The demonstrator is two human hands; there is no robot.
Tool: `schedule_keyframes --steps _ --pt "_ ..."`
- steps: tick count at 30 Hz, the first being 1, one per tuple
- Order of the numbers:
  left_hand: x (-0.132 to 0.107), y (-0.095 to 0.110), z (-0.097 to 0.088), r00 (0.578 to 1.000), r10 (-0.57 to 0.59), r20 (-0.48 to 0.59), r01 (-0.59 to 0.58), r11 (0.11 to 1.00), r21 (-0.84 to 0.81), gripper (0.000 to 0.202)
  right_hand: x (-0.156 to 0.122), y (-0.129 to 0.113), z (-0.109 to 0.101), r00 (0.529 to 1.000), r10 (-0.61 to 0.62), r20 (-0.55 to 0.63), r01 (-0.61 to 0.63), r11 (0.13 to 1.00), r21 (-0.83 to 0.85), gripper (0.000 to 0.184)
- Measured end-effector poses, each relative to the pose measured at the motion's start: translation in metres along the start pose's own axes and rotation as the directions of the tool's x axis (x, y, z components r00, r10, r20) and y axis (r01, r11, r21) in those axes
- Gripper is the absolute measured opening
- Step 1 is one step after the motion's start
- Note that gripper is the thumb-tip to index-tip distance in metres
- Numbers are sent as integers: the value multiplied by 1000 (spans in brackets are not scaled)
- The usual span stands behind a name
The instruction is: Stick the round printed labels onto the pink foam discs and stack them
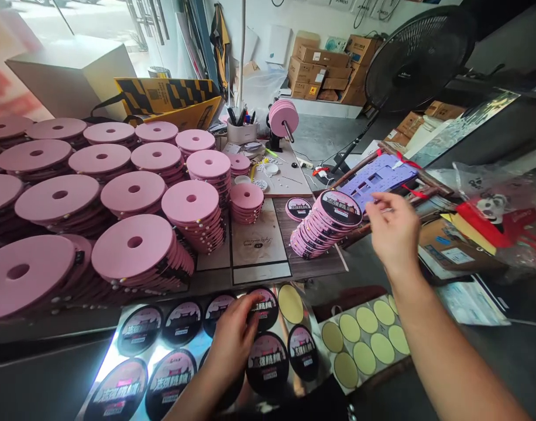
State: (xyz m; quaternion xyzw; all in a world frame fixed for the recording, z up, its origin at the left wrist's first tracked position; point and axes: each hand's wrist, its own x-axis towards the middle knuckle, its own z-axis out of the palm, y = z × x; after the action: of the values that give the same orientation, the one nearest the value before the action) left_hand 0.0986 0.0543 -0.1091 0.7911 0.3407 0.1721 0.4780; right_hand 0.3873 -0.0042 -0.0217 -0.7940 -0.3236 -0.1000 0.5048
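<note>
My left hand [237, 330] is over a shiny sheet of round black-and-pink stickers [138, 330]. Its bent fingertips close at the left edge of one round sticker [267, 313] in the upper row; whether that edge is lifted I cannot tell. Beside it is a bare yellowish circle [290, 303]. My right hand [395, 228] is raised, fingers loosely bent and apart, with nothing visible in them. Just left of it leans a stack of pink spools [314, 234], topped by a black round label [341, 207]. A single labelled pink disc [298, 208] lies behind the stack.
Rows of stacked pink spools [134, 190] fill the table's left side. A backing sheet with yellowish circles [365, 345] lies at the right front. Behind are a pen holder [241, 131], a spool winder [284, 120] and a large black fan [419, 61]. Cardboard boxes [318, 73] stand by the wall.
</note>
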Motion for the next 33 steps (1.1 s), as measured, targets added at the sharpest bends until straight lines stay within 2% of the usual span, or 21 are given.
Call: schedule_keyframes --steps 2,3,4,5,6,8,9,11,12,14,17,20,23,25,30,33 --pt "4 3 5 992 88 88 -98 987 125 28 -36 -3 -8 993 -67 -100 61 996 -67 23" --pt "7 6 10 981 123 152 -150 972 179 28 -61 -1 -10 997 -48 -63 43 996 -82 21" --pt "10 9 15 963 153 224 -204 952 227 28 -88 4 -11 995 17 100 -9 997 -73 20" --pt "12 11 22 939 179 293 -260 927 269 28 -118 12 -11 949 103 297 -88 994 -63 20" --pt "15 12 30 912 202 356 -318 898 304 29 -147 22 -10 870 170 463 -160 985 -62 20" --pt "20 11 47 855 253 452 -430 833 348 34 -200 46 -6 810 229 540 -230 971 -66 22" --pt "21 8 55 831 270 486 -474 803 363 39 -220 58 -3 769 284 573 -319 947 -41 28" --pt "24 1 70 798 275 536 -522 759 388 49 -247 76 2 716 376 588 -463 886 -1 37" --pt "24 -3 75 792 265 549 -530 746 404 52 -253 81 3 693 407 595 -520 854 22 38" --pt "25 -7 80 799 241 552 -523 731 438 52 -256 85 6 675 434 596 -574 817 55 37" --pt "25 -7 80 811 226 540 -513 718 470 45 -251 79 6 686 445 576 -584 809 71 33" --pt "25 -4 77 809 244 536 -526 706 474 40 -250 68 5 730 452 513 -543 839 34 30" --pt "24 -3 76 810 263 523 -533 702 472 37 -252 59 4 798 417 435 -458 889 -14 29" --pt "23 -3 76 815 263 516 -527 707 471 35 -253 56 3 826 394 404 -417 908 -34 28" --pt "21 -2 75 822 264 505 -516 721 462 31 -254 52 1 867 335 370 -325 941 -90 27" --pt "20 -3 75 828 265 494 -508 729 460 32 -255 53 -2 876 284 390 -244 958 -150 28"
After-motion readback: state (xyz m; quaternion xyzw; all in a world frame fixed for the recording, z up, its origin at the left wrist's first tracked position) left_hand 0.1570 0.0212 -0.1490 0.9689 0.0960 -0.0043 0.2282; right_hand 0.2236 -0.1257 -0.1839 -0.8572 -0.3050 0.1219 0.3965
